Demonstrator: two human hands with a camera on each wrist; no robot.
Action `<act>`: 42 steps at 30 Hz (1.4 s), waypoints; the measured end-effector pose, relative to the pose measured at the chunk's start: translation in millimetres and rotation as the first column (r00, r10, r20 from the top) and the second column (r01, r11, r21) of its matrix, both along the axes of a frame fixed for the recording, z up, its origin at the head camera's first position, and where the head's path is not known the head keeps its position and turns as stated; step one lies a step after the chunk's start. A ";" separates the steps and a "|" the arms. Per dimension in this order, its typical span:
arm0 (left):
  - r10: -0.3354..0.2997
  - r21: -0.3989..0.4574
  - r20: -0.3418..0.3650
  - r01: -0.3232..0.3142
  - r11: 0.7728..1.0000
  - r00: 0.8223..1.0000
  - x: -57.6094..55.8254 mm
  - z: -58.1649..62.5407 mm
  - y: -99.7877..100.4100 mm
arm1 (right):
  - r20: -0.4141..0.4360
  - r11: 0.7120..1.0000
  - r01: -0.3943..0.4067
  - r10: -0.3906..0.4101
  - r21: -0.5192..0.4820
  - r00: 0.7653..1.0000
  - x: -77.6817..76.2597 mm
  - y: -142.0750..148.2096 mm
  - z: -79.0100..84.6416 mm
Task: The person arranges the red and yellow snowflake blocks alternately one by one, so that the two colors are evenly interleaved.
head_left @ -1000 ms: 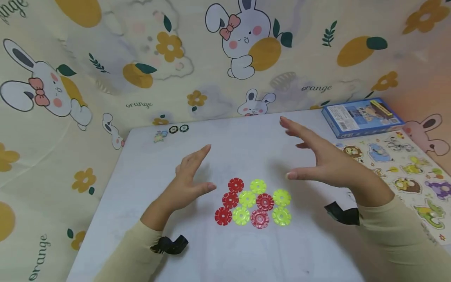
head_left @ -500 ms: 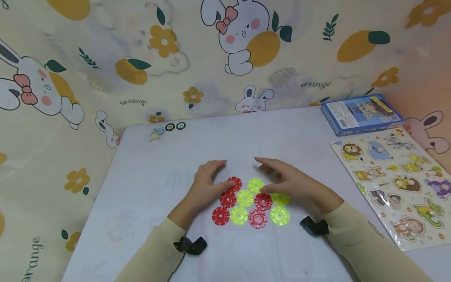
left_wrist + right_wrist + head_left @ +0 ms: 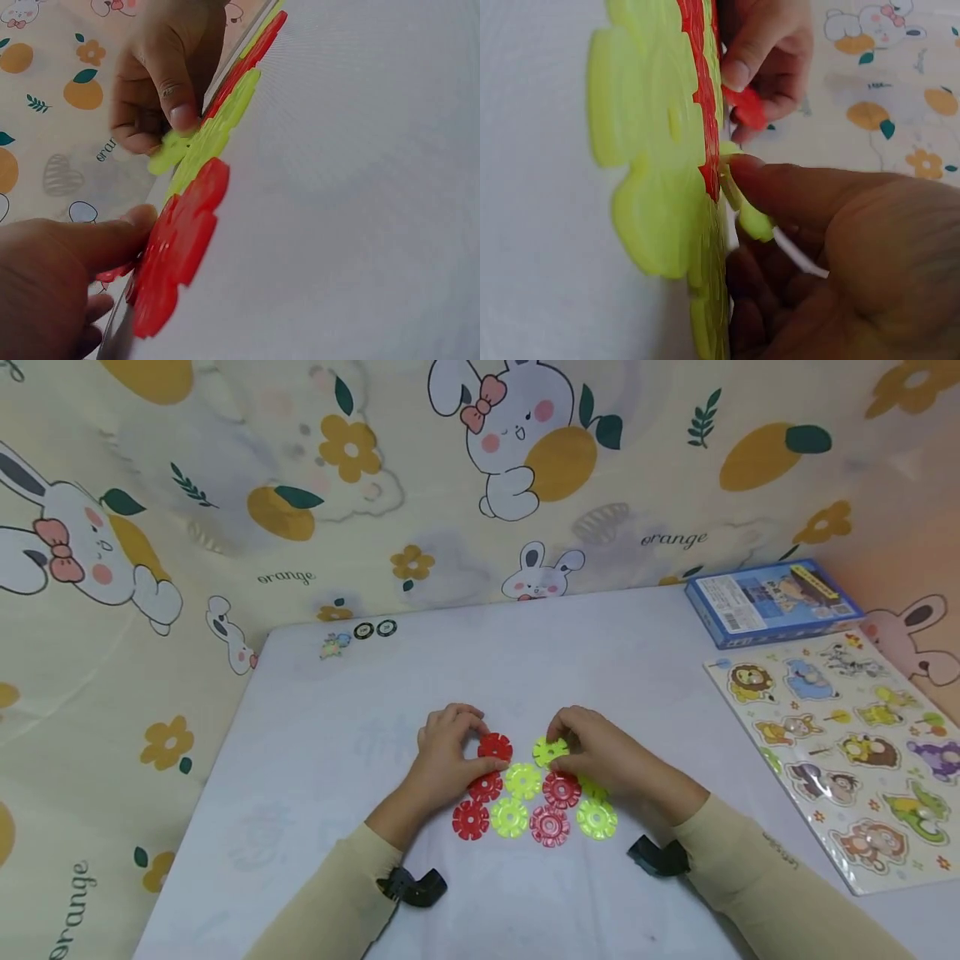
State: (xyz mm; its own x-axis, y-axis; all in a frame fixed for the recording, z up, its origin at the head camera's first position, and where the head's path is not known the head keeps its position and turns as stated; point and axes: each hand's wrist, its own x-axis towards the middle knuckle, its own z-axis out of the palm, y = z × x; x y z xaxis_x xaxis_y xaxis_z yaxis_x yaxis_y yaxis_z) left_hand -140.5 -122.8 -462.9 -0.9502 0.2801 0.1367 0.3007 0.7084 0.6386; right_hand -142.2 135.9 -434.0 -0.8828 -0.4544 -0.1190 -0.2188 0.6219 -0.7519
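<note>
My left hand (image 3: 452, 752) pinches the far red notched plastic disc (image 3: 493, 746) between thumb and fingers. With its thumb and fingertips, my right hand (image 3: 600, 750) pinches the far yellow-green notched disc (image 3: 547, 749), which stands tilted in the right wrist view. Several more slotted discs lie flat in rows nearer the body: a red disc (image 3: 470, 820) at the front left, a yellow-green disc (image 3: 510, 817) beside it, a pinkish-red disc (image 3: 550, 825), and another yellow-green disc (image 3: 597, 819) at the front right. The right hand partly covers one yellow-green disc behind that last one.
A blue box (image 3: 772, 602) lies at the back right, with a sheet of animal stickers (image 3: 817, 752) in front of it. Two black round chips (image 3: 375, 629) and small stickers (image 3: 333, 646) sit at the back left. A bunny-print cloth (image 3: 450, 460) hangs behind the white table (image 3: 300, 777).
Both hands have come down and inward from above the table to the back row of discs. The left now pinches a red disc, the right a yellow-green one.
</note>
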 end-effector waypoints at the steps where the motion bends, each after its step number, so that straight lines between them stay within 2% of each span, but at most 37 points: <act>1: 0.009 0.028 0.004 -0.009 1.000 1.000 0.1 -0.4 -1.2 | 0.016 1.000 -0.001 0.001 -0.017 1.000 0.1 -0.4 -0.1; 4: 0.037 0.123 0.012 -0.038 0.992 0.999 -1.0 -0.5 -8.5 | 0.039 0.999 0.009 -0.007 -0.044 0.999 1.5 -2.4 2.4; 7: 0.092 0.193 0.023 -0.094 0.977 0.996 -5.4 2.2 -20.8 | 0.019 0.998 0.030 -0.029 -0.049 0.999 1.2 -6.3 7.8; 11: 0.193 0.195 0.004 -0.191 0.962 0.981 -18.0 4.4 -46.7 | -0.023 0.999 0.011 -0.013 -0.053 1.000 -5.1 -16.9 20.6; 15: 0.318 0.166 -0.053 -0.306 0.938 0.947 -34.6 -1.5 -78.2 | -0.020 0.997 -0.035 0.033 -0.066 0.999 -19.3 -36.7 33.3; 18: 0.400 0.172 -0.110 -0.379 0.909 0.910 -44.9 -8.1 -97.2 | 0.014 0.996 -0.060 0.061 -0.063 0.998 -33.9 -54.7 36.4; 20: 0.430 0.170 -0.152 -0.405 0.899 0.890 -49.3 -11.4 -104.7 | 0.051 0.997 -0.060 0.063 -0.055 0.997 -44.7 -65.2 34.1; 22: 0.431 0.152 -0.191 -0.407 0.901 0.882 -51.5 -13.3 -108.0 | 0.091 0.998 -0.040 0.045 -0.056 0.995 -54.7 -72.7 30.3; 23: 0.418 0.131 -0.206 -0.398 0.908 0.885 -51.1 -13.4 -108.0 | 0.108 0.998 -0.020 0.026 -0.057 0.994 -59.2 -75.4 27.7; 25: 0.364 0.067 -0.230 -0.358 0.931 0.903 -49.6 -13.3 -107.1 | 0.117 0.998 0.026 -0.019 -0.055 0.993 -65.6 -78.1 23.3; 28: 0.260 -0.087 -0.243 -0.288 0.954 0.935 -44.4 -11.5 -103.5 | 0.066 0.999 0.048 -0.047 -0.019 0.997 -68.0 -77.6 18.8; 31: 0.181 -0.231 -0.237 -0.236 0.944 0.955 -40.1 -9.3 -100.0 | -0.032 0.990 -0.070 0.075 0.124 0.997 -62.3 -75.0 17.4; 33: 0.159 -0.295 -0.226 -0.223 0.929 0.961 -38.4 -8.5 -97.9 | -0.084 0.951 -0.179 0.206 0.252 0.975 -56.7 -74.2 17.0; 36: 0.158 -0.324 -0.200 -0.218 0.921 0.967 -37.5 -7.8 -96.5 | -0.105 0.869 -0.285 0.353 0.405 0.930 -50.0 -75.5 17.7; 39: 0.166 -0.353 -0.177 -0.220 0.909 0.970 -36.7 -7.1 -96.5 | -0.100 0.818 -0.294 0.389 0.494 0.916 -47.8 -78.8 18.3; 42: 0.160 -0.409 -0.144 -0.206 0.889 0.977 -36.5 -7.2 -95.3 | -0.104 0.797 -0.281 0.392 0.534 0.914 -49.7 -83.6 17.8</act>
